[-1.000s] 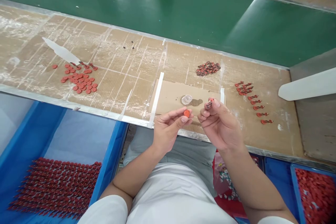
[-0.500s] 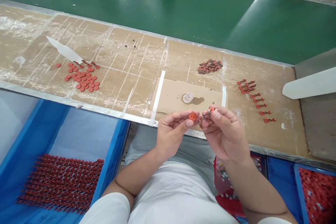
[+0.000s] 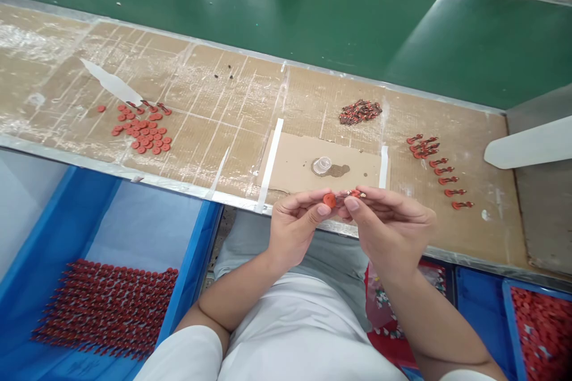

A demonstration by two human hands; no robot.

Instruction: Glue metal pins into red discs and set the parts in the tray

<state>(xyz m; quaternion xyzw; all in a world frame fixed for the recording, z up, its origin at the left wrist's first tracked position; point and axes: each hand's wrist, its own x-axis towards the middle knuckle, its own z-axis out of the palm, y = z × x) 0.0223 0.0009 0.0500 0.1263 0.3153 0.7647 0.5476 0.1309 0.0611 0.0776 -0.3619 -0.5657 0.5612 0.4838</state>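
My left hand (image 3: pixel 295 226) pinches a round orange-red disc (image 3: pixel 329 200) between thumb and fingers. My right hand (image 3: pixel 391 229) holds a small metal part with a red end (image 3: pixel 355 194) between its fingertips, right next to the disc. The two appear almost touching. Just beyond my hands lies a cardboard sheet (image 3: pixel 290 169) with a small clear plastic cup (image 3: pixel 322 165) on a brown stain. Loose red discs (image 3: pixel 145 134) lie on the left of the bench, a heap of dark metal parts (image 3: pixel 360 112) sits ahead, and several red-headed pieces (image 3: pixel 440 175) stand in rows at right.
The scratched, tape-marked bench top (image 3: pixel 214 125) has a metal edge, with a green conveyor belt (image 3: pixel 313 24) behind it. Below, a blue bin (image 3: pixel 192 250) holds rows of red pieces, and another blue bin (image 3: pixel 513 333) holds red discs. A white paddle-shaped piece (image 3: pixel 531 143) juts in at right.
My hands have drawn closer together, bringing the disc and the metal part nearly into contact. My right hand has turned, and the view has shifted slightly.
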